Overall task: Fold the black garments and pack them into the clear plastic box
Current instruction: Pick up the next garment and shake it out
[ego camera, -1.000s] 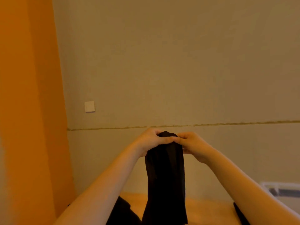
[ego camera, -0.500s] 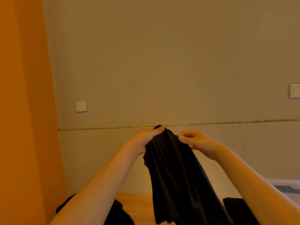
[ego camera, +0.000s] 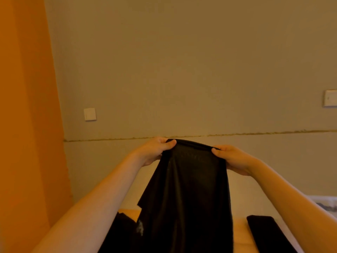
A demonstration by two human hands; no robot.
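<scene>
A black garment (ego camera: pixel 187 194) hangs in the air in front of me, held up by its top edge. My left hand (ego camera: pixel 155 150) pinches the left end of that edge, thumb on the near side. My right hand (ego camera: pixel 231 159) grips the right end. The cloth drapes down past the bottom of the view. A second black garment (ego camera: pixel 268 234) lies folded on the wooden table (ego camera: pixel 238 232) at the lower right. More black cloth (ego camera: pixel 120 232) lies at the lower left behind my forearm. A corner of the clear plastic box (ego camera: pixel 326 203) shows at the right edge.
A beige wall (ego camera: pixel 182 70) with two white switch plates (ego camera: pixel 90 114) (ego camera: pixel 330 100) fills the background. An orange curtain (ego camera: pixel 23 125) hangs along the left side.
My hands have moved apart along the garment's top edge, spreading the bunched cloth wider. The view has shifted right, bringing the right switch plate into sight.
</scene>
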